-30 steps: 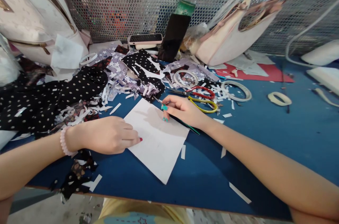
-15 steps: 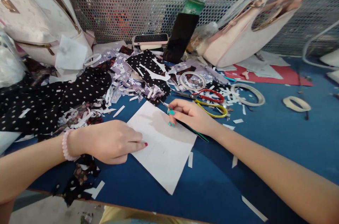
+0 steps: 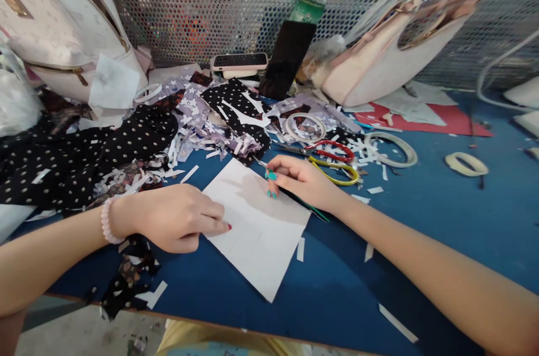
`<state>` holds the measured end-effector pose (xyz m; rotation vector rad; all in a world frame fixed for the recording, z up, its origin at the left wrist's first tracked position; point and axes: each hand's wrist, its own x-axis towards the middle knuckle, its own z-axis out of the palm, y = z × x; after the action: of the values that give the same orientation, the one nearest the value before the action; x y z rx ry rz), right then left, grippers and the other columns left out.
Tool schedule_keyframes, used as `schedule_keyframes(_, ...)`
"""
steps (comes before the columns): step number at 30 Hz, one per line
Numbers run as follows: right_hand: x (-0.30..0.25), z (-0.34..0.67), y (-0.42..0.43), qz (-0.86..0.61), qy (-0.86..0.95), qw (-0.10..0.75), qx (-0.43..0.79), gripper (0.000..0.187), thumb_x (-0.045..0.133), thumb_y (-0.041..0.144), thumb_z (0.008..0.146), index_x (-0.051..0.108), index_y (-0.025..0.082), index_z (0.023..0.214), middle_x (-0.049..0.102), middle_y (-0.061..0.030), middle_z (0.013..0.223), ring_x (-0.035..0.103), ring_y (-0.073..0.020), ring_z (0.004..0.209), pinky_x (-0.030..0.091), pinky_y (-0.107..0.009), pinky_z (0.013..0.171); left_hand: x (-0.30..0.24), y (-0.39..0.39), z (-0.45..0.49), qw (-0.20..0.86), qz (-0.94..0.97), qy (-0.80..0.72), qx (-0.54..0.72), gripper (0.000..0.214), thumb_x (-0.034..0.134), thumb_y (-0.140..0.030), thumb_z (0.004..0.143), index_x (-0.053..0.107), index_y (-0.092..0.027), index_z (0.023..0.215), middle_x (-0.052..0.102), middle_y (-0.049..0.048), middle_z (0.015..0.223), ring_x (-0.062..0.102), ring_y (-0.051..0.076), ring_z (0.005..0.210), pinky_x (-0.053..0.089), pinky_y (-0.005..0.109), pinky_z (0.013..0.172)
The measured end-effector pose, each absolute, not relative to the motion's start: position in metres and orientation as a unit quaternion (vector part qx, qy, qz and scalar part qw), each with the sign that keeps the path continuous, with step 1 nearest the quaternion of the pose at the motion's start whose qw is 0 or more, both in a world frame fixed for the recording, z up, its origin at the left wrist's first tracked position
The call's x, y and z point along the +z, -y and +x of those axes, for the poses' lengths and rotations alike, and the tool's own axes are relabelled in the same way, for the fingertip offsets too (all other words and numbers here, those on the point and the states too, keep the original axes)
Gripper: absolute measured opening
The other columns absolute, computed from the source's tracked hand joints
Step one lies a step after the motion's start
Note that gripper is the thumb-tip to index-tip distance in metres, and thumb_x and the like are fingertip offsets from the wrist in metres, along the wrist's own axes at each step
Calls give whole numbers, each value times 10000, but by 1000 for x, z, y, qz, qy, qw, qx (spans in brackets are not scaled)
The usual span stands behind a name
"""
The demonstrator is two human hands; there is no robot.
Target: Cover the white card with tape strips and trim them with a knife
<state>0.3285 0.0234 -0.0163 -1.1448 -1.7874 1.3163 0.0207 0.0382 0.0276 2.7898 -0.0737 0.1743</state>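
Note:
A white paper sheet (image 3: pixel 252 249) lies at an angle on the blue tabletop in front of me. My left hand (image 3: pixel 177 218), with a pink bead bracelet at its wrist, is closed with curled fingers. Its pointing fingertip presses on the sheet's left side; the thumb tip is hidden. At the sheet's upper right my right hand (image 3: pixel 297 179) pinches a slim tool (image 3: pixel 322 215) with a pointed metal tip and a green rear end. The tip points away to the upper left, just past the paper's edge. Most of the shaft is hidden by the hand.
Red-handled scissors (image 3: pixel 337 148) and yellow-handled scissors (image 3: pixel 337 173) lie beyond my right hand, near several tape rolls (image 3: pixel 466 164). Polka-dot fabric (image 3: pixel 84 159) and paper scraps cover the back left. Behind stand a backpack (image 3: pixel 54 24), a phone (image 3: pixel 288 58), a bottle (image 3: pixel 311 5) and a handbag (image 3: pixel 379 64).
The whole view has shifted slightly. Both hands keep nearly the same places on the sheet, with the slim tool still in my right hand.

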Motion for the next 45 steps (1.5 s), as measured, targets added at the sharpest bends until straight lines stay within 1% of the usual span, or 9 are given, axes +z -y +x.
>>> schedule_keyframes(12,-15,328,-23,-444,684,307,491,283,646,513,964,528,257,944,708,6,677,687,-197,680,511,-329,685,29,-42,21,243,969,3,50,349,468,-63,887,665,-166,1156,708,90,907,643,222,701,466,347,634)
schedule_keyframes(16,-14,327,-23,-448,684,306,487,281,638,510,964,519,257,941,695,13,663,690,-199,687,504,-327,692,27,-46,21,285,956,-21,62,212,504,-65,905,637,-199,1003,700,47,865,656,175,722,515,274,710)
schedule_keyframes(20,-13,325,-23,-448,685,304,488,268,624,500,962,517,255,938,680,15,653,685,-200,676,497,-326,684,18,-57,16,309,945,-59,85,111,575,-126,974,642,-181,1044,705,50,921,670,123,710,539,193,675)
schedule_keyframes(22,-12,325,-23,-448,685,303,488,271,619,504,958,515,255,937,671,15,651,678,-198,667,496,-325,675,13,-65,13,303,945,-78,95,115,603,-184,1006,663,-176,1103,724,84,1013,712,148,819,576,213,764)
schedule_keyframes(24,-11,325,-22,-451,684,301,487,274,612,507,954,510,254,930,672,9,660,655,-188,639,479,-316,637,9,-72,11,289,948,-88,100,240,677,-276,1005,681,-183,1226,727,149,1218,721,246,1105,580,330,994)
schedule_keyframes(27,-13,324,-21,-457,685,300,481,273,619,502,934,504,254,915,683,-2,681,616,-175,609,439,-303,588,5,-78,8,256,960,-82,73,572,754,-400,981,590,-208,1494,556,210,1586,494,398,1501,347,567,1289)
schedule_keyframes(31,-18,322,-19,-460,689,311,466,254,639,475,890,508,260,921,647,23,662,617,-175,617,446,-301,611,3,-78,7,205,976,-72,11,725,643,-472,1053,381,-199,1671,364,193,1731,298,394,1635,133,614,1365)
schedule_keyframes(37,-20,318,-16,-470,693,315,447,201,609,436,895,510,263,913,610,36,653,611,-172,607,419,-295,593,5,-77,8,198,978,-70,0,625,499,-454,1118,389,-183,1670,328,154,1750,289,331,1647,169,526,1379)
schedule_keyframes(45,-15,316,-15,-474,696,309,444,169,575,416,903,515,258,905,587,41,644,608,-171,608,406,-295,580,1,-77,10,183,979,-85,14,498,350,-350,1164,502,-174,1604,414,141,1714,353,275,1626,231,470,1369)
